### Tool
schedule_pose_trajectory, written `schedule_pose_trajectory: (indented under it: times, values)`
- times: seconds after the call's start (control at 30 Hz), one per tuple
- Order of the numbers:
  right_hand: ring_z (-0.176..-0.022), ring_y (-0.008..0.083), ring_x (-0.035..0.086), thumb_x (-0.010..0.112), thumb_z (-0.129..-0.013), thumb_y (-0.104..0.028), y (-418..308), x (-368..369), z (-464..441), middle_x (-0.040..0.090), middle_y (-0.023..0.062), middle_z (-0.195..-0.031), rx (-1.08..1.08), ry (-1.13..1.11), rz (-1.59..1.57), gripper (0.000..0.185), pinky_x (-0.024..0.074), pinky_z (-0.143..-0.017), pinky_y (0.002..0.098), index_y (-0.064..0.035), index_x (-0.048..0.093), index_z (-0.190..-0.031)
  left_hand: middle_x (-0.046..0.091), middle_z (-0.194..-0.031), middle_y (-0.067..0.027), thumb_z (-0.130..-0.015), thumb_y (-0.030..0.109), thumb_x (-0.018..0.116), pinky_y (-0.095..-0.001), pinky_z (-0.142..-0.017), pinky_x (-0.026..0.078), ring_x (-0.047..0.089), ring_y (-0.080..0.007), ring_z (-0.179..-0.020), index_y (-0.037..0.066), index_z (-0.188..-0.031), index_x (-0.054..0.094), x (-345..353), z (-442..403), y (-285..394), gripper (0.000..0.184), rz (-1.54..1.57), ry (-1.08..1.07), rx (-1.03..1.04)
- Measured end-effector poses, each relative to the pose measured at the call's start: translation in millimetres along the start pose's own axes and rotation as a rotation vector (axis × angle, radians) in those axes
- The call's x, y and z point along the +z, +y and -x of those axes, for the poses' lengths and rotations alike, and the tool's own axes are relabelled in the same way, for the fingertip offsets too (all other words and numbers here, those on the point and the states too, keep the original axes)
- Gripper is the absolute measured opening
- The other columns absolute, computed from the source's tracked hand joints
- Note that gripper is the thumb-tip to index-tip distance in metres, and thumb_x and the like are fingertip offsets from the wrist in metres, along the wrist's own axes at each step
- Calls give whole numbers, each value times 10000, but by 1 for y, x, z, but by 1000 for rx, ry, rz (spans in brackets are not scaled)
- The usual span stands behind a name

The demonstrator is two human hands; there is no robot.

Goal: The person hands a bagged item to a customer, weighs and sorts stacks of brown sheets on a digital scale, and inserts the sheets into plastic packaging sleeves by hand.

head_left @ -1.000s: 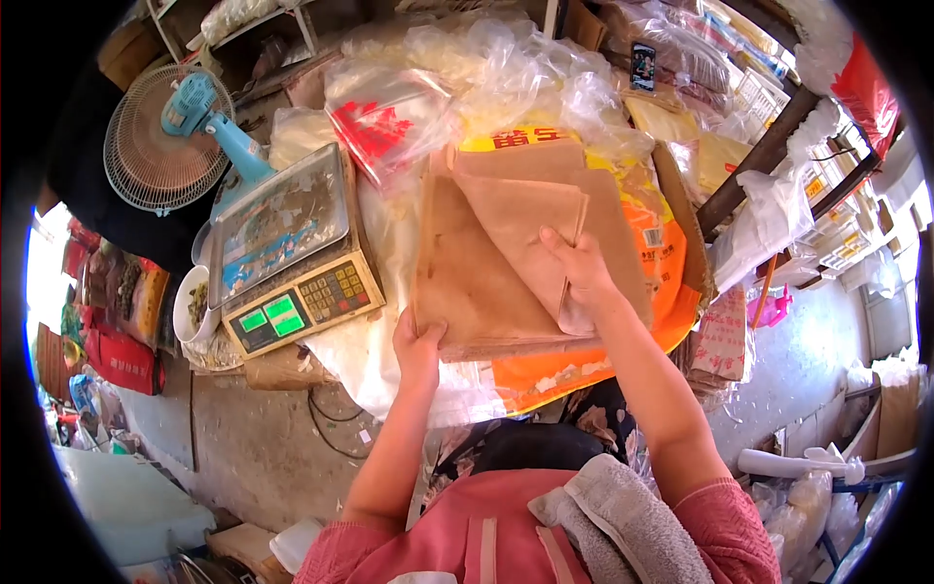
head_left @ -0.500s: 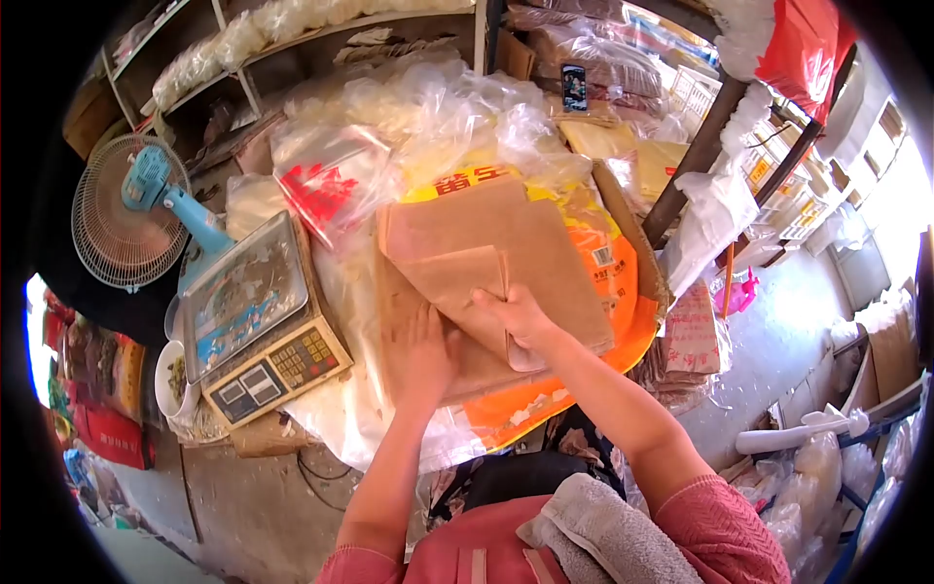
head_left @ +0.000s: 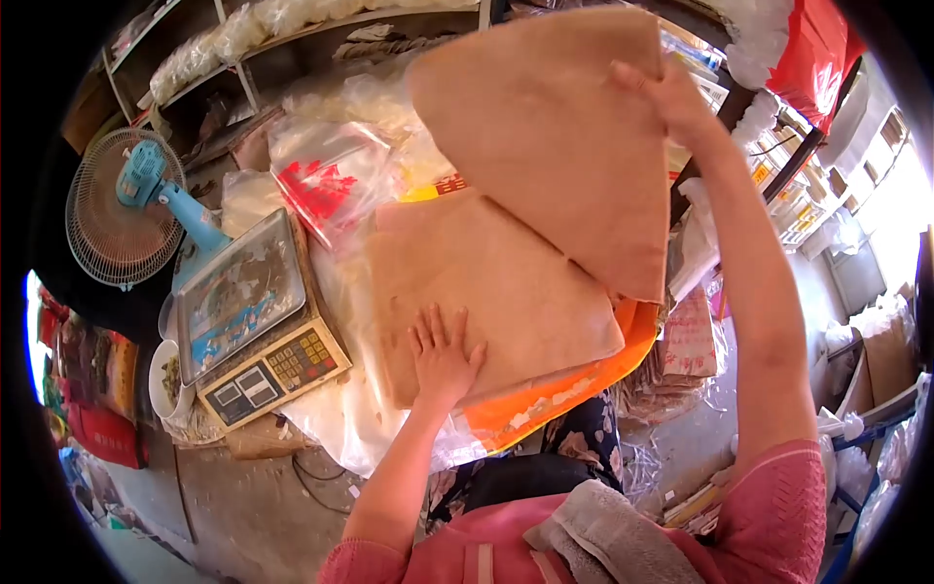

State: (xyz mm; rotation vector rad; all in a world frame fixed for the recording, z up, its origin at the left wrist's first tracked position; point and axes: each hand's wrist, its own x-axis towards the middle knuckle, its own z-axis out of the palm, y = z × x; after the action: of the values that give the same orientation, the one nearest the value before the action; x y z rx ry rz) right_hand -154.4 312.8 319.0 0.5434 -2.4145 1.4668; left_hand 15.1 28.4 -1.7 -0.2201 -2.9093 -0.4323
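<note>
right hand (head_left: pixel 673 105) pinches a sheet (head_left: pixel 555 131), which spreads left of and below it, long edge hanging down — left hand (head_left: pixel 445 366), unclenched, rests flat on the stack (head_left: pixel 496 292).

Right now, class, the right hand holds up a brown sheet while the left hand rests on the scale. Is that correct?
Not quite. The head view shows the left hand resting on the lower brown sheet, not on the scale. The right hand does hold up a brown sheet.
</note>
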Motion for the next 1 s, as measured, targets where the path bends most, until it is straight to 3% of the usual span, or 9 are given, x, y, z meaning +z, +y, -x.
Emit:
schedule_pose_trajectory:
  times: [0.2, 0.43, 0.53, 0.6, 0.67, 0.73, 0.83, 0.93, 1.0]
  values:
    - [-786, 214, 627, 706, -761, -242, -79, -23, -10, 670, 87, -873, -286, 129, 56, 304, 501, -725, 341, -49, 635, -984, 148, -1474, -232, -866, 486, 437, -524, -1096, 62, 98, -421, -1362, 169, -1399, 329, 4, -1, -1, 629, -1, -4, -12]
    - [-789, 258, 616, 654, -779, -218, -65, 17, 59, 632, 107, -966, -469, 61, 471, 375, 507, -713, 334, -97, 559, -1120, 194, -1472, -198, -858, 537, 445, -525, -1093, 99, 172, -386, -1355, 177, -1383, 353, 7, -7, -8, 643, 32, -37, -33]
    - [-787, 263, 610, 631, -784, -199, -18, 92, 139, 613, 115, -997, -554, -156, 618, 418, 511, -704, 323, -112, 523, -1178, 304, -1439, -158, -886, 550, 406, -538, -1067, 188, 293, -315, -1324, 143, -1372, 359, -10, -24, -38, 636, 1765, 64, -509]
    - [-785, 266, 607, 615, -787, -187, 18, 154, 187, 600, 120, -1017, -608, -296, 632, 450, 513, -698, 317, -122, 499, -1217, 428, -1360, -130, -924, 484, 400, -510, -1029, 290, 403, -271, -1259, 84, -1346, 375, -69, -25, -52, 582, 2564, -88, -456]
    - [-828, 308, 612, 627, -788, -241, 49, 216, 226, 592, 125, -1066, -600, -332, 586, 569, 512, -723, 341, -157, 430, -1315, 507, -1276, -127, -929, 416, 435, -457, -996, 359, 464, -270, -1198, 25, -1318, 389, -91, -28, -62, 553, 2412, -58, -325]
    - [-848, 311, 620, 625, -803, -280, 67, 247, 253, 594, 143, -1088, -436, -354, 27, 625, 510, -713, 357, -124, 368, -1352, 585, -1137, -110, -820, 156, 607, -384, -886, 460, 569, -257, -1028, -5, -1217, 496, -50, -35, -94, 443, 1788, -95, -584]
    - [-868, 305, 627, 644, -801, -320, 66, 240, 256, 610, 141, -1083, -545, -421, 31, 632, 503, -739, 383, -106, 385, -1335, 646, -965, -89, -763, 48, 619, -335, -775, 495, 619, -250, -865, -27, -1091, 578, -65, -29, -81, 339, 1175, 17, -527]
    - [-1061, 302, 563, 691, -764, -366, 69, 194, 238, 529, 187, -1224, 142, -578, 350, 742, 456, -876, 384, -93, 344, -1361, 658, -885, -74, -757, 53, 635, -297, -726, 499, 627, -218, -780, -39, -1032, 592, -98, -21, -52, 294, 726, 70, -230]
    - [-1212, 281, 437, 677, -784, -373, 88, 157, 217, 423, 211, -1329, 407, -194, 153, 784, 367, -983, 358, -56, 287, -1386, 651, -878, -48, -759, 60, 650, -272, -721, 500, 622, -170, -754, -40, -1042, 573, -150, -5, -20, 310, 529, 12, -157]
